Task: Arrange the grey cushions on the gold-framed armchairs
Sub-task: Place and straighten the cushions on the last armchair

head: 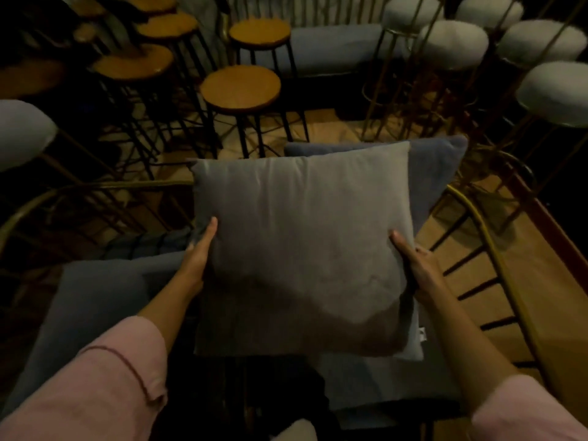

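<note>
A square grey cushion fills the middle of the head view, held by both its side edges. My left hand grips its left edge and my right hand grips its right edge. Behind it a second, bluish-grey cushion leans upright at the back of the right gold-framed armchair. That chair's blue-grey seat pad shows below the held cushion. A second gold-framed armchair with a blue-grey seat pad stands at the left.
Several round wooden stools on black legs crowd the back left. White fluffy stools on gold legs stand at the back right, and one at the far left. A blue-grey bench runs along the back. The floor is wooden.
</note>
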{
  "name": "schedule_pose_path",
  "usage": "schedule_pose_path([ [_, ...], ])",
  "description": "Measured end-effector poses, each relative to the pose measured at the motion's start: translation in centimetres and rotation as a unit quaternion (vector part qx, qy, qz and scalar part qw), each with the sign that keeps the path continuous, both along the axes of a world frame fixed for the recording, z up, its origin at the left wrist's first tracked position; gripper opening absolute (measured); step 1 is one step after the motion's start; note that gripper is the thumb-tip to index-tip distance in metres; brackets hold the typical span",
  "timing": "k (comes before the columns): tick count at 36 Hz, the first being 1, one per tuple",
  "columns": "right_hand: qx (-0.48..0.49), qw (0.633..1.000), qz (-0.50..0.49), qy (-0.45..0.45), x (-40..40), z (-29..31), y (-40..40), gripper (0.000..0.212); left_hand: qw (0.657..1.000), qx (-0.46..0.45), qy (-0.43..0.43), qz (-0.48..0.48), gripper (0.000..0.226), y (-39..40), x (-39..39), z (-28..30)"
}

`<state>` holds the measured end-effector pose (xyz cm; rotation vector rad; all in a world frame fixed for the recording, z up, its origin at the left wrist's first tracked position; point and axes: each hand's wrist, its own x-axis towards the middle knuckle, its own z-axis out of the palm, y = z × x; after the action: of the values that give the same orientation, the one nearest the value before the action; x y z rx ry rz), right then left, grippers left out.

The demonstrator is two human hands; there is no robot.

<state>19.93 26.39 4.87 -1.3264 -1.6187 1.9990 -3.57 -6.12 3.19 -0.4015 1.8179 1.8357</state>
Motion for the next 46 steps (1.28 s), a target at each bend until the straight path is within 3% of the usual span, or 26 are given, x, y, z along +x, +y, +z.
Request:
schedule_pose_path([
  [3,0.0,0.998,0.052,0.026,-4.4,1.0,-3.0,0.093,1.0,0.003,0.025,0.013,0.099,-4.0,-2.6,2.0],
  [6,0.012,0.995,0.093,0.042,-8.6,2.1,-6.7,0.083,0.999,0.028,0.019,0.041,0.094,-9.0,-6.1,2.2],
  [11,0.038,0.987,0.148,0.051,-15.8,2.8,-13.6,0.095,0.995,0.064,0.028,0.077,0.084,-16.8,-10.8,3.4],
  [15,0.05,0.982,0.164,0.079,-22.5,3.2,-18.8,0.096,0.993,0.07,0.027,0.093,0.045,-20.9,-13.9,6.6],
  [16,0.044,0.981,0.17,0.082,-24.1,3.3,-20.1,0.095,0.992,0.058,0.03,0.106,0.053,-22.3,-15.2,7.0],
  [19,0.024,0.975,0.185,0.117,-28.7,3.6,-23.4,0.075,0.989,0.024,0.045,0.139,0.115,-26.9,-19.4,6.9],
  [20,0.022,0.974,0.189,0.119,-30.1,3.6,-24.3,0.078,0.989,0.015,0.051,0.137,0.122,-28.2,-20.8,6.8],
  [25,0.029,0.975,0.198,0.099,-36.5,2.8,-27.3,0.091,0.99,0.016,0.025,0.141,0.131,-31.7,-26.9,6.9],
  [28,0.025,0.975,0.2,0.092,-39.5,2.2,-28.7,0.097,0.989,0.032,0.033,0.138,0.121,-33.1,-30.0,5.2],
  [33,0.009,0.976,0.207,0.062,-43.4,-0.4,-29.6,0.086,0.984,0.043,0.064,0.158,0.102,-32.4,-31.9,4.0],
  [40,-0.035,0.977,0.209,0.011,-45.4,-4.1,-31.1,0.095,0.984,0.055,0.032,0.167,0.086,-31.8,-33.0,0.3],
  [44,-0.066,0.981,0.181,-0.004,-45.8,-6.0,-31.8,0.105,0.985,0.057,0.038,0.159,0.095,-32.4,-33.2,-1.7],
  [46,-0.054,0.984,0.171,-0.008,-46.2,-6.3,-32.0,0.103,0.986,0.069,0.016,0.151,0.12,-33.5,-34.3,-3.6],
])
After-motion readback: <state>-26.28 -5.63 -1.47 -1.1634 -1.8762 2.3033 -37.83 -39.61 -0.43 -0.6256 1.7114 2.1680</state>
